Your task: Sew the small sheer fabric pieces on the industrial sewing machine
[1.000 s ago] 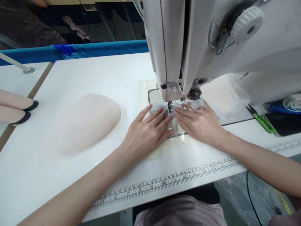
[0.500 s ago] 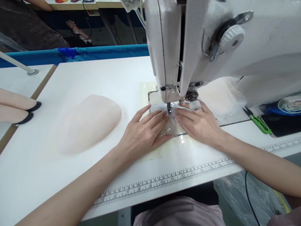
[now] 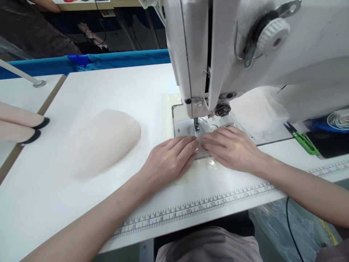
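Resting side by side, the left hand [image 3: 170, 156] and the right hand [image 3: 231, 149] lay on a thin, see-through, pale piece of material [image 3: 199, 148], just in front of the metal presser foot [image 3: 196, 124] of a large white sewing machine [image 3: 188, 54]. The fingers of both hands were close together and bent a little, their ends almost meeting; whether they pinched the material or only pressed it, I could not tell, because the palms covered most of it.

This piece would probably be light, soft and rather slippery, easy to wrinkle. I judged it best held flat by light pressure on both sides, with the fingers away from the presser foot.

To the left, a pale beige, rounded, cup-shaped piece [image 3: 114, 134] lay well apart on the white counter [image 3: 152, 91]. To the right were pale folded cloth [image 3: 259, 109] and green-handled snips with dark blades [image 3: 305, 142]. The machine stood as the main obstacle, closing the space above and behind the hands.
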{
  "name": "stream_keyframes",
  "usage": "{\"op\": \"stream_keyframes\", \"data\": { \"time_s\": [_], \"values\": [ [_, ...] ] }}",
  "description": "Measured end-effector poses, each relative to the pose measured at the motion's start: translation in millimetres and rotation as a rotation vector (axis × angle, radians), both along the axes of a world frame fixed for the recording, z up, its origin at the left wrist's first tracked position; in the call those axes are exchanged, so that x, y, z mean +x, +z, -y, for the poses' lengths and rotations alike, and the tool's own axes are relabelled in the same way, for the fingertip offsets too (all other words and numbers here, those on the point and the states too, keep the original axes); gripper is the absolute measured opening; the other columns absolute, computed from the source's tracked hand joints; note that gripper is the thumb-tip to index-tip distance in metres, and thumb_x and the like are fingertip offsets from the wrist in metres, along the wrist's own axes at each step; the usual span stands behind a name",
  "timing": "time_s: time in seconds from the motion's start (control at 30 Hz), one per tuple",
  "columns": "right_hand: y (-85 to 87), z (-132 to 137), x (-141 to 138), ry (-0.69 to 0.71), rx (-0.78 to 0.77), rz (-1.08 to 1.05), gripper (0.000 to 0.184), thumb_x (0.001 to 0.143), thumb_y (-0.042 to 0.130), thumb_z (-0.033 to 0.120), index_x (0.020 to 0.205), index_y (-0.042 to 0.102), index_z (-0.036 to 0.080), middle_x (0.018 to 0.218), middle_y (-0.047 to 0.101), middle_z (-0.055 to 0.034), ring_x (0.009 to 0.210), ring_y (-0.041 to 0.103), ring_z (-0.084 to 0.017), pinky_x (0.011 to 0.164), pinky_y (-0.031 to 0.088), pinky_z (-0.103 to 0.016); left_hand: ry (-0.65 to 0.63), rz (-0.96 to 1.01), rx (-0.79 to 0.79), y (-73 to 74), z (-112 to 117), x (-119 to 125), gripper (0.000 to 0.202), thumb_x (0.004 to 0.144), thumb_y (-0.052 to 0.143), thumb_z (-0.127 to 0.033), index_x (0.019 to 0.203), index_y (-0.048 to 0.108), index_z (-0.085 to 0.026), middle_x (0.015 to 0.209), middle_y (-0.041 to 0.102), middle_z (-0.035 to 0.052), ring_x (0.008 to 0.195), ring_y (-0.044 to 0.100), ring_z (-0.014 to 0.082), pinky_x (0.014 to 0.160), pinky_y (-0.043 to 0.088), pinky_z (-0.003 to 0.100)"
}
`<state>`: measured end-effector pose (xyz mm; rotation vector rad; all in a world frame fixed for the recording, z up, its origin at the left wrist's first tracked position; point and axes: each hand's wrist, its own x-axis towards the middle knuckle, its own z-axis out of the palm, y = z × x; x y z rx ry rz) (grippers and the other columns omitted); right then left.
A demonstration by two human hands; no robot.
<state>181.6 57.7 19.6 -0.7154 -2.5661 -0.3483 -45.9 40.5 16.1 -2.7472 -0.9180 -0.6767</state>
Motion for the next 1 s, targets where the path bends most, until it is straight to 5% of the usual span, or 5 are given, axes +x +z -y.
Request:
{"op": "stream_keyframes", "data": {
  "time_s": [0.23, 0.67, 1.0],
  "values": [
    [0.3, 2, 0, 0.146, 0.085, -0.049, 0.017, 0.089, 0.058, 0.01, 0.081, 0.071, 0.017, 0.089, 0.076, 0.0005, 0.087, 0.069, -0.013, 0.1, 0.053, -0.034, -0.059, -0.118, 0.072, 0.9, 5, -1, 0.032, 0.091, 0.054, -0.012, 0.122, 0.062, -0.011, 0.12, 0.068, 0.0116, 0.115, 0.063, 0.0258, 0.091, 0.058, 0.039],
    [1.0, 1, -1, 0.134, 0.035, -0.053, 0.019, 0.089, 0.057, 0.01, 0.08, 0.072, 0.018, 0.089, 0.077, 0.0006, 0.087, 0.07, -0.014, 0.1, 0.054, -0.036, -0.073, -0.116, 0.049, -1.2, 3, -3, 0.033, 0.093, 0.053, -0.016, 0.124, 0.06, -0.007, 0.122, 0.066, 0.0136, 0.114, 0.064, 0.0246, 0.1, 0.054, 0.041],
    [-4.7, -7, -1, 0.083, 0.057, -0.058, 0.02, 0.091, 0.054, 0.011, 0.09, 0.072, 0.019, 0.099, 0.076, 0.0001, 0.095, 0.07, -0.015, 0.091, 0.054, -0.036, 0.001, -0.108, -0.008, -1.6, -5, -2, 0.032, 0.095, 0.049, -0.018, 0.124, 0.061, -0.015, 0.126, 0.065, 0.0087, 0.119, 0.061, 0.0235, 0.105, 0.051, 0.045]
  ]
}}
